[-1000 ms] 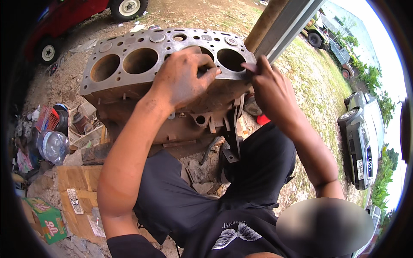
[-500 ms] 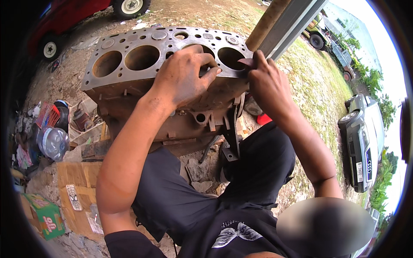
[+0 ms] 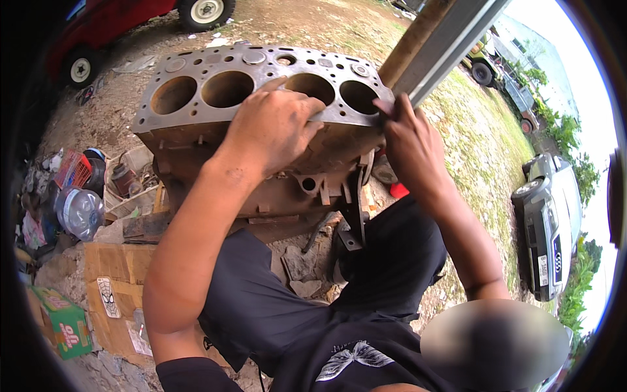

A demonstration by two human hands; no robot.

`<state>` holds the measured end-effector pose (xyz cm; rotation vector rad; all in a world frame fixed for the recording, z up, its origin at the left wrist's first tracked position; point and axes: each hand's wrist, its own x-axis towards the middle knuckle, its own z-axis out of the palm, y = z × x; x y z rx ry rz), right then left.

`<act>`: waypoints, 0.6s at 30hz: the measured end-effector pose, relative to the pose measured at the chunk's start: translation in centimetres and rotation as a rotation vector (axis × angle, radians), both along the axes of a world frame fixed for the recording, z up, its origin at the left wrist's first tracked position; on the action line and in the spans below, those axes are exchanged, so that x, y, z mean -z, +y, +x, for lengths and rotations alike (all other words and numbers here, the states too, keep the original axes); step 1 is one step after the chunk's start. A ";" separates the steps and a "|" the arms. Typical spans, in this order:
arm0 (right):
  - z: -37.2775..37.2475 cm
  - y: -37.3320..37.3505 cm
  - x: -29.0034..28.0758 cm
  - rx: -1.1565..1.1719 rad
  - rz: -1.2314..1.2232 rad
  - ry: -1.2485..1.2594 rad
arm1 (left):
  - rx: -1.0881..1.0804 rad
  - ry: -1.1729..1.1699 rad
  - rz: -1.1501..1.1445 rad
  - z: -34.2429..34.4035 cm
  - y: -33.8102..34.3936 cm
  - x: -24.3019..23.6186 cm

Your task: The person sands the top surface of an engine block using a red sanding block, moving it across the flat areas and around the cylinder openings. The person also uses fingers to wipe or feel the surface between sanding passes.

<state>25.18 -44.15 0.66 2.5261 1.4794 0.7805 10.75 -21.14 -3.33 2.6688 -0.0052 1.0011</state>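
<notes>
A rusty engine block [image 3: 248, 150] with a pale machined top [image 3: 149, 117] and round cylinder bores stands before me. My left hand [image 3: 264, 130] lies on the top and its front edge around the middle bores, fingers bent but apart, with no held object visible. My right hand [image 3: 415, 147] is at the block's right end, fingers closed beside the rightmost bore [image 3: 358, 97]; whatever small thing may be between them I cannot make out. Below the block are my dark-trousered legs.
A metal post [image 3: 437, 46] rises just behind the block's right end. Flattened cardboard [image 3: 114, 268], a plastic jug [image 3: 80, 213], a red crate [image 3: 72, 168] and a green box [image 3: 59, 323] lie at left. A red vehicle [image 3: 117, 23] stands behind, a grey car [image 3: 548, 228] at right.
My left hand's fingers have shifted and straightened somewhat on the block top, uncovering more of the third bore. My right hand has moved slightly along the end, and the view has shifted a little.
</notes>
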 end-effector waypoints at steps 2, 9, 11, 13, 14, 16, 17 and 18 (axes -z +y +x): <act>0.1 0.7 0.0 0.015 -0.014 -0.060 | -0.018 0.027 -0.008 -0.1 0.3 -0.9; 0.8 0.9 -1.0 0.035 -0.070 -0.027 | -0.037 0.055 0.001 -0.1 -0.8 -1.0; -0.9 0.6 -0.7 0.009 -0.056 -0.032 | -0.058 0.069 0.029 -0.4 -0.3 -0.9; -2.5 -0.3 -0.3 0.031 -0.075 -0.020 | -0.046 0.053 0.024 -0.3 -0.2 -0.6; -2.1 -0.2 -0.4 -0.007 -0.034 0.002 | -0.037 0.044 0.017 -0.3 -0.5 -0.6; -0.3 0.0 -0.9 -0.059 0.039 0.041 | -0.036 0.071 -0.014 -0.3 -0.4 -1.0; -0.1 1.2 -1.4 0.027 -0.031 0.043 | -0.042 0.107 -0.029 -0.4 -0.3 -1.3; 0.7 1.2 -0.3 0.004 -0.007 -0.042 | -0.047 0.143 -0.044 -0.3 -0.5 -1.4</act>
